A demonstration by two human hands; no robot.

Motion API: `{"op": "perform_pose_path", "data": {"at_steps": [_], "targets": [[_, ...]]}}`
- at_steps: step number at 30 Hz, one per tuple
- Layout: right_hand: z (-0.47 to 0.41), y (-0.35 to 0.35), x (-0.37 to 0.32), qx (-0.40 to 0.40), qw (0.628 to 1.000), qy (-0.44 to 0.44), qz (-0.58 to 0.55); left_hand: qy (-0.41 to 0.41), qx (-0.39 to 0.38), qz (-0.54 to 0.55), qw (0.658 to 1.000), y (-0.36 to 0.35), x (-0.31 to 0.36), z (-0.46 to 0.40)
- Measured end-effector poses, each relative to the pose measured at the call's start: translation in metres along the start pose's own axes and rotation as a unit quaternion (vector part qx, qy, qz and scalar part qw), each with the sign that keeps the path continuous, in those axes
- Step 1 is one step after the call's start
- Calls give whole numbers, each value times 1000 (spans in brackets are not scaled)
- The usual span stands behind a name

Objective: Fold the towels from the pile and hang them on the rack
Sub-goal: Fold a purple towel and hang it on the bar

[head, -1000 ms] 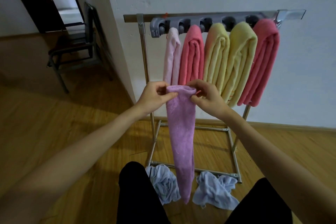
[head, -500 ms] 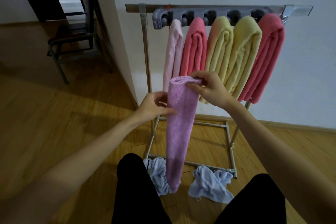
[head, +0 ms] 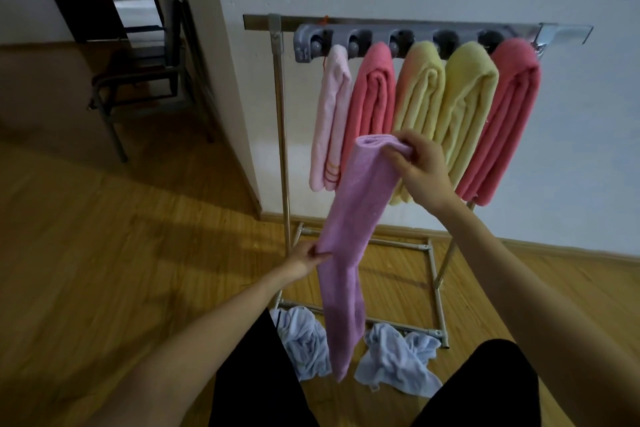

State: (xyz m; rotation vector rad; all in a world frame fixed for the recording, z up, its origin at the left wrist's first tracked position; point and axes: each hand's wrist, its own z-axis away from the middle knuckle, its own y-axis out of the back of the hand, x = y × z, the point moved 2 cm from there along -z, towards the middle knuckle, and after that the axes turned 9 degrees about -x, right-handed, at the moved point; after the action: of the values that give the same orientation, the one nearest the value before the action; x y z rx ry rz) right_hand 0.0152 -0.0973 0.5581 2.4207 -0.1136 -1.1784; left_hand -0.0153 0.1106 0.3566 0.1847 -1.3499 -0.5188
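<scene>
Head view: open wooden floor (head: 104,253) left of the rack (head: 282,135); chair (head: 145,80) well back. Purple towel (head: 349,218) hanging before five hung towels. Right hand (head: 420,166) raised, grip pinching its folded top; left hand (head: 306,258) lower, seemingly pinching its edge.

The held towel (head: 349,215) is plain lilac. On the grey rack (head: 381,40) hang, from 9 to 3 o'clock, a pale pink towel (head: 329,121) with orange stripes near its hem, a coral towel (head: 372,97), two yellow towels (head: 420,94) (head: 465,100) and another coral one (head: 509,114). Two pale blue towels (head: 394,362) lie on the honey-brown wood floor (head: 121,253).
</scene>
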Motion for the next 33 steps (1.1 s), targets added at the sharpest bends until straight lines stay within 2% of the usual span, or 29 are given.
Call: {"op": "perform_pose_path", "data": {"at_steps": [3,6,8,12,16,19,24,26,28,30,33], "targets": [[18,13,25,102,992,-75,-12,4,51,48,998,16,3,-1],[33,27,54,179,967,-176,-34,-21,105,21,994,41,16,-7],[40,34,70,191,953,-232,-28,-63,121,-17,990,59,38,-10],[48,30,102,123,936,-331,2,-161,132,-67,976,92,95,-13],[45,8,119,-4,926,-377,4,-217,118,-125,961,117,155,-11],[34,-10,112,-123,924,-359,53,-242,53,-218,944,132,188,-10],[7,-25,88,-304,901,-297,87,-221,-57,-318,920,141,228,1],[-6,-30,65,-317,921,-220,56,-216,-78,-333,915,140,236,4],[-16,-33,36,-308,935,-167,-46,-214,-85,-343,910,140,241,5],[-23,-35,11,-285,944,-130,-103,-219,-87,-342,910,139,245,5],[-34,-38,-6,-229,962,-74,-128,-227,-87,-332,911,140,248,8]]}}
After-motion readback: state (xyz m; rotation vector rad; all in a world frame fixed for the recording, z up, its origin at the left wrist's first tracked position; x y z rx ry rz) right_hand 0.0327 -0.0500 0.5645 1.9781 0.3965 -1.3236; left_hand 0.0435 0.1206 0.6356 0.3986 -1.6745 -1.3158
